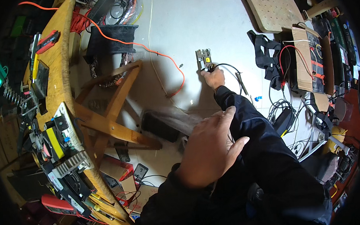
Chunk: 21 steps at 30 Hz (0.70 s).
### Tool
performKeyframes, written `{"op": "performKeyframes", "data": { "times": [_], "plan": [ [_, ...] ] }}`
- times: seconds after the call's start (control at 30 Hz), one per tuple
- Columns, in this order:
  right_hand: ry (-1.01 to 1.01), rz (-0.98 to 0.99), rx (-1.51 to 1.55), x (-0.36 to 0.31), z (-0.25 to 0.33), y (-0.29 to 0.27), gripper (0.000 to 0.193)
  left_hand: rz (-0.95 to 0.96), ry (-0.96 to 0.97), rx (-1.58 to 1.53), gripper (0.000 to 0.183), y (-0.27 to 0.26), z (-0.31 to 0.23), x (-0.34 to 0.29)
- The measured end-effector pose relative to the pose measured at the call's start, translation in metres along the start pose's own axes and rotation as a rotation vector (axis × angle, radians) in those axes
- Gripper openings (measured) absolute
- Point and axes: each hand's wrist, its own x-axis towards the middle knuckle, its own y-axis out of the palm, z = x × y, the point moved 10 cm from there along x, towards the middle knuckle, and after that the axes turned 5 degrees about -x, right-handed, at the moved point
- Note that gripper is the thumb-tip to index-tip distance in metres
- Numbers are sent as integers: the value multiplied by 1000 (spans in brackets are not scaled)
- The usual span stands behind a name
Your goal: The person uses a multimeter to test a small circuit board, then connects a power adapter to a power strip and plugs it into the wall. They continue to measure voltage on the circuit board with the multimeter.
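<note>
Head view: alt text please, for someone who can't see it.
A person's bare right hand touches a small rectangular grey-brown device on a pale floor, the open left hand nearer the camera. A thin orange cable and a cluttered brown wooden table are at left.

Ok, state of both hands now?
Left hand: open, nothing visible in it.
Right hand: at grey rectangular metal part; closed grip can't be confirmed.

Table (60, 66) along left of frame, tools (47, 43) on it. Spool (110, 38) at upper left, right of table; cord (183, 75) runs from upper left across spool to centre. Device (204, 57) on floor (195, 14), upper centre; right hand (215, 79) at its lower end. Left hand (208, 149) below, near centre. Upper right: board (272, 8), straps (262, 51) below, box (302, 59) to their right.
</note>
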Motion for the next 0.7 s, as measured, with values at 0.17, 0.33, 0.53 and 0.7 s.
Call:
{"op": "performKeyframes", "data": {
  "times": [0.17,0.33,0.53,0.7],
  "plan": [
    [-119,-15,-72,-21,0,-9,76,17,-13,-17,68,-5,3,2],
    [-66,94,-110,-64,-40,0,72,-13,46,-16,65,-10,-3,2],
    [88,158,-84,-105,-87,22,82,-54,86,-17,64,-14,-5,3],
    [-69,188,93,20,32,-9,74,-70,26,-11,64,-18,4,-3]
  ]
}}
